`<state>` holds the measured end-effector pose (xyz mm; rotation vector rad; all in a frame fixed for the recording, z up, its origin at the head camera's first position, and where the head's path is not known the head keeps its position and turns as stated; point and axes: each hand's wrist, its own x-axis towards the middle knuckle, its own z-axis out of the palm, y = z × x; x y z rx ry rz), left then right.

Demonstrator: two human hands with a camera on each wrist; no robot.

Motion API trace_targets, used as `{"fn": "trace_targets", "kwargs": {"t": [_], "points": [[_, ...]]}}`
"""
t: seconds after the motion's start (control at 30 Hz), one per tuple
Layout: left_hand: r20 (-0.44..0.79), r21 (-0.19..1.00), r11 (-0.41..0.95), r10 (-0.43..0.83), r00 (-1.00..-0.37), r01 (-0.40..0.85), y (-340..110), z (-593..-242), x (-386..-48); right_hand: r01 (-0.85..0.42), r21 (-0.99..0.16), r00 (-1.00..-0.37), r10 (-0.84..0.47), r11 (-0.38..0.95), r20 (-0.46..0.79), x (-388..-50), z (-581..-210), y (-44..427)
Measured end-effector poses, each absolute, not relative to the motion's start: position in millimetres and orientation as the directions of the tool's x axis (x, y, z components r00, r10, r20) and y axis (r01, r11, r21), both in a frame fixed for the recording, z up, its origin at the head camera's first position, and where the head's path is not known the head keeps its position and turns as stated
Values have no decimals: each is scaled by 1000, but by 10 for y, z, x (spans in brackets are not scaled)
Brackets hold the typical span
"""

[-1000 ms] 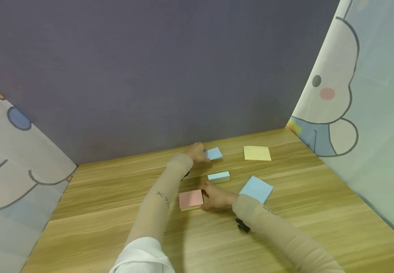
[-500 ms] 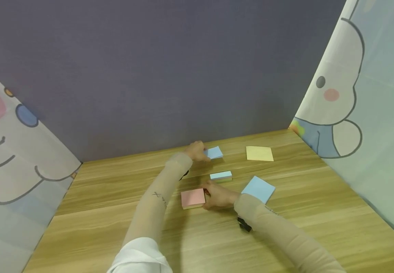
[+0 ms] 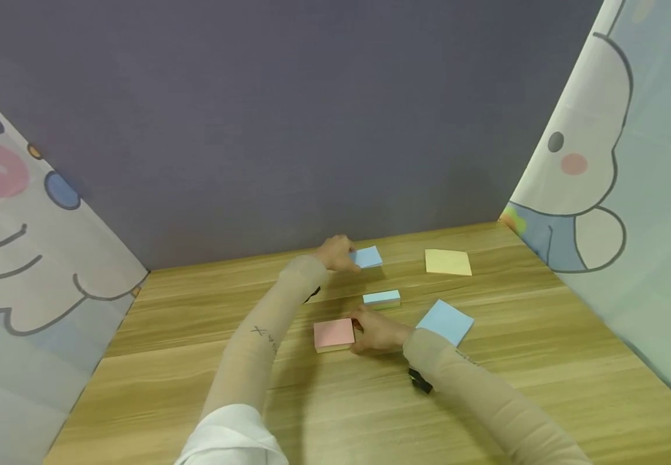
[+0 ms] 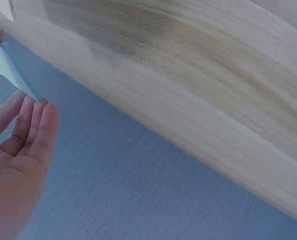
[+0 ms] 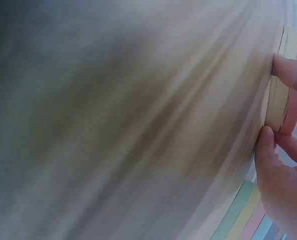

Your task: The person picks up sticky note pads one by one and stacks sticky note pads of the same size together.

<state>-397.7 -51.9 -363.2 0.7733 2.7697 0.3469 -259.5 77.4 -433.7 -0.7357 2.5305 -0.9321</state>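
In the head view my left hand (image 3: 338, 253) is at the back of the table, pinching a small light-blue sticky-note pad (image 3: 368, 257) by its left side. The left wrist view shows this pad (image 4: 14, 75) edge-on between thumb and fingertips. A shadow falls below it, so it appears just off the wood. Nearer the front, my right hand (image 3: 378, 329) grips the right end of a thick pink-topped sticky-note stack (image 3: 334, 333) lying on the table. Its cream side (image 5: 277, 102) shows between finger and thumb in the right wrist view.
A narrow stack with a pale-blue top (image 3: 381, 298) lies just behind my right hand. A yellow sticky note (image 3: 448, 262) lies back right, and a larger blue square pad (image 3: 445, 321) is partly behind my right wrist. A dark wall (image 3: 312, 129) borders the table's back edge.
The head view has turned slightly left, shifting the scene rightward. My left hand and its blue pad have risen a little. The right hand keeps its place at the pink-topped stack.
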Motion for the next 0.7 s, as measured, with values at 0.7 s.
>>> {"fn": "trace_targets", "kwargs": {"t": [0.7], "points": [[-160,267,836,529,-833,480,-692,-3472,-3865,-322,-693,-808,-568,646,-154,-2595,-4330,782]]}}
